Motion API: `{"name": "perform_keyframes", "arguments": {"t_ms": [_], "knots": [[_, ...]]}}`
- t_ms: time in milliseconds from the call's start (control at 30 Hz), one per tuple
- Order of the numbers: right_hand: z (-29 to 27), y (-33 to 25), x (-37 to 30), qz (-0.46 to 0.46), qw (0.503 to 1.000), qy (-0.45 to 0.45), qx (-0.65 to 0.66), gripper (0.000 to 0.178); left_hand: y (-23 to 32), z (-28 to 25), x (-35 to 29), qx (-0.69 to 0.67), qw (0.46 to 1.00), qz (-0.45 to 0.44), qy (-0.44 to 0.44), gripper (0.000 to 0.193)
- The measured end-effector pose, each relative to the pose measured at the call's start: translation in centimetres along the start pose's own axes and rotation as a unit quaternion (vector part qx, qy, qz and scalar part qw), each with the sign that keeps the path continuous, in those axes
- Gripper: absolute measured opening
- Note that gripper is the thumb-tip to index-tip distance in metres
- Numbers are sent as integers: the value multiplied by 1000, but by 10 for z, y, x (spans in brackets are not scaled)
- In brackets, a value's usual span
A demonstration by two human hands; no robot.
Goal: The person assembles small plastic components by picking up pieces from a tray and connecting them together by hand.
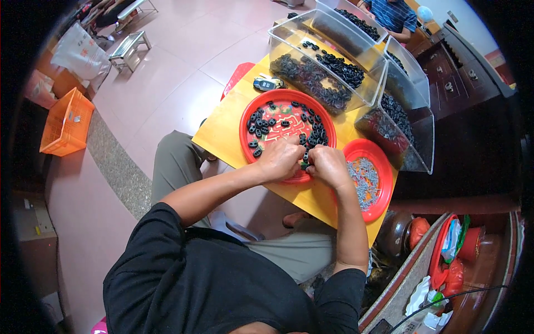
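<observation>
Left hand (281, 160) at 6 o'clock on round red tray (243, 133), right hand (329, 165) at 5; fingers bent, hands close together. Grip contents hidden. Black parts (317, 133) lie about the tray. From tray: red plate (387, 183) of grey pieces (364, 183), 4 o'clock; clear bin (285, 42), 1 o'clock; orange crate (64, 125), 9 o'clock.

Bright overall; white glare on pink floor (178, 78); cabinet (464, 97) dim; edges bent, rim black
</observation>
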State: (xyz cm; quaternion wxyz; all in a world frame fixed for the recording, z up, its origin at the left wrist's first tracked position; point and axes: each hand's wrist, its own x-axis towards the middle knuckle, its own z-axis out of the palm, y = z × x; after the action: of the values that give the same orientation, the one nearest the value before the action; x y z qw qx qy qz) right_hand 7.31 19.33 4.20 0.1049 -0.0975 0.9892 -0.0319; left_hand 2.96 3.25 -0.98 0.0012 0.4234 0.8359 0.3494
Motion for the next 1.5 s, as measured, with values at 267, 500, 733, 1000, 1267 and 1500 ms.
{"name": "perform_keyframes", "arguments": {"t_ms": [267,500,733,1000,1267,1500], "knots": [[10,9,-5,-12,992,72,106,14,8,8,8,-22,1000,-1,5,11],[7,16,-16,-36,937,171,301,11,-2,-3,6,-54,998,-2,21,6],[9,4,-16,-5,953,225,202,17,-10,-26,1,-205,967,-150,-23,14],[11,-22,-18,4,838,233,494,8,8,-33,3,-372,905,-201,-50,18],[1,-9,-26,50,749,303,586,5,-2,-11,-2,13,989,134,-68,10],[-1,-3,-29,53,658,286,695,5,-5,-5,14,69,953,257,-145,12]]}}
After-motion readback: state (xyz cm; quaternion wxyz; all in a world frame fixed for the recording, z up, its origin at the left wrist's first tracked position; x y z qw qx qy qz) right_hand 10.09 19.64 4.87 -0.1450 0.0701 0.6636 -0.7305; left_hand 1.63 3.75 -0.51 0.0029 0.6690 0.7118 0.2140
